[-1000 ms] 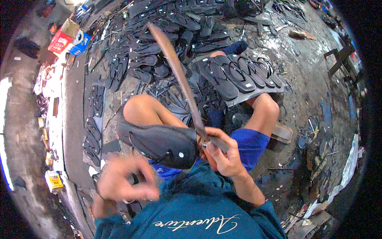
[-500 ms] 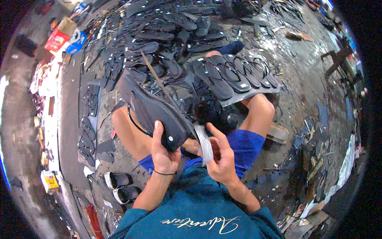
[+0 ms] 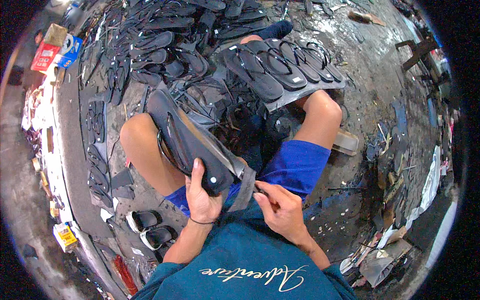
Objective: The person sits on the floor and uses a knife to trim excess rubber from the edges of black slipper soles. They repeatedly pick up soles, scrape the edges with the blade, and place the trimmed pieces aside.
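My left hand (image 3: pixel 204 199) is wrapped round the heel of a black flip-flop (image 3: pixel 192 145), thumb pressed on the footbed beside a small white dot. The flip-flop is tilted, its toe pointing away and its strap hanging on the left. A pale brown and shiny band shows along its right side. From the heel end a flat grey strip (image 3: pixel 244 191) hangs down over my shirt. At the strip's right edge my right hand (image 3: pixel 284 210) has thumb and fingers pinched together around something small and dark, too hidden to name.
Several finished black flip-flops (image 3: pixel 285 70) lie in a row on a grey sheet beyond my right knee. A heap of black sandals (image 3: pixel 165 42) spreads ahead. Black-and-white slippers (image 3: pixel 156 237) sit at lower left. Scraps (image 3: pixel 385 250) litter the right floor.
The flip-flop has turned, its top shifting slightly. My right hand has moved down and right, off the strip's face to its edge. The long thin strip jutting up beyond the flip-flop no longer shows.
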Demonstrator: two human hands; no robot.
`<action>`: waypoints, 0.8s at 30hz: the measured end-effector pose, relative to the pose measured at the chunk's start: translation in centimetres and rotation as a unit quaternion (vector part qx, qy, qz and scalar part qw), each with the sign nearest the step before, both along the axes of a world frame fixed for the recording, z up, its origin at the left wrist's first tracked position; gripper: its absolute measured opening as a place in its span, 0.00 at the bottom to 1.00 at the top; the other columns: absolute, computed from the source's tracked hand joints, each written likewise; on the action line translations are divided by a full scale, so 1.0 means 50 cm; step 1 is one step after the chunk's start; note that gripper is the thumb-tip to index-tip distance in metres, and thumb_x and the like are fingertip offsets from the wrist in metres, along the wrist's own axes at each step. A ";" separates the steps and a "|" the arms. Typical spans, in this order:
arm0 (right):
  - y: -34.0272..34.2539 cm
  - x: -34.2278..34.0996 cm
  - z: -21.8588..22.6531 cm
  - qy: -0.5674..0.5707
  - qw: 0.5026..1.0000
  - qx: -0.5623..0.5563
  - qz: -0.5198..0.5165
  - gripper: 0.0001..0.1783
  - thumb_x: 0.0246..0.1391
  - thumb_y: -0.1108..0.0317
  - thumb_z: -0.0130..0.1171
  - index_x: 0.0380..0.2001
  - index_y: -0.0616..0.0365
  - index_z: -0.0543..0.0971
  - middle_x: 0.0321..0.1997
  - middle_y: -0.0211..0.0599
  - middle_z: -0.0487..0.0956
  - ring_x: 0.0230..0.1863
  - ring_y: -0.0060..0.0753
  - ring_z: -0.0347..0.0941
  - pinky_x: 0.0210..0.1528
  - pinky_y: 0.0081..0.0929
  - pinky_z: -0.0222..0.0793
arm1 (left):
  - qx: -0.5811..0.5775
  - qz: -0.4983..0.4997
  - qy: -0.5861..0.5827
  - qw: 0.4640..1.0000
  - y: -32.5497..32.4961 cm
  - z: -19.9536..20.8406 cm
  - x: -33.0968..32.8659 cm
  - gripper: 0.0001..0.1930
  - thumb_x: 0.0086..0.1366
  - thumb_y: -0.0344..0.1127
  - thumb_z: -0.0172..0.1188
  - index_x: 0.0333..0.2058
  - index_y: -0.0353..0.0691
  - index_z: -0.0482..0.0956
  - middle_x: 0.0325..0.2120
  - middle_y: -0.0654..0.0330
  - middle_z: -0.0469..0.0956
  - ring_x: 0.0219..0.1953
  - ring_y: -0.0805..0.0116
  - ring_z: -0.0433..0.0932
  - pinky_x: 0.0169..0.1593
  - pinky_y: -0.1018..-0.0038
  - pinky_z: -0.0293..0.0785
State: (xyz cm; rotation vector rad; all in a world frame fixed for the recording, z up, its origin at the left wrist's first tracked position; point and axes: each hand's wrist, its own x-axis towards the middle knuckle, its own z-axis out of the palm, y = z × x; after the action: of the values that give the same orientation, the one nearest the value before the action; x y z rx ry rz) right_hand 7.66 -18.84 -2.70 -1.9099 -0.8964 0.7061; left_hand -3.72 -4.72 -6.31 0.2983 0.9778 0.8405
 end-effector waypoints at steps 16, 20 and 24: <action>0.110 -0.006 -0.010 -0.059 0.994 0.076 0.052 0.23 0.41 0.72 0.63 0.45 0.53 0.79 0.38 0.43 0.80 0.38 0.44 0.79 0.40 0.34 0.77 | -0.013 -0.027 0.042 0.999 0.006 0.042 -0.022 0.22 0.68 0.52 0.51 0.51 0.42 0.73 0.44 0.61 0.79 0.43 0.63 0.79 0.50 0.66 0.76; 0.021 -0.008 -0.014 -0.045 0.998 0.029 0.033 0.14 0.53 0.65 0.63 0.42 0.57 0.81 0.31 0.38 0.81 0.29 0.36 0.79 0.32 0.29 0.77 | -0.062 0.033 -0.001 0.998 0.007 0.035 -0.030 0.19 0.68 0.51 0.53 0.45 0.43 0.76 0.37 0.62 0.81 0.35 0.67 0.81 0.39 0.68 0.79; 0.057 0.005 -0.007 -0.004 0.998 -0.004 0.061 0.16 0.50 0.69 0.62 0.44 0.56 0.80 0.33 0.42 0.81 0.30 0.41 0.79 0.32 0.32 0.76 | -0.045 0.004 0.031 0.998 0.005 0.021 -0.053 0.18 0.68 0.50 0.53 0.44 0.42 0.76 0.34 0.63 0.81 0.32 0.68 0.80 0.36 0.71 0.80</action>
State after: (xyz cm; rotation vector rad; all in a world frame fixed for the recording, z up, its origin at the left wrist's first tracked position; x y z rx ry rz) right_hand 7.93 -15.99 -3.07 -1.8780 -1.0222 0.7754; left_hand -6.36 -4.47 -5.29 0.2446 1.0719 0.7948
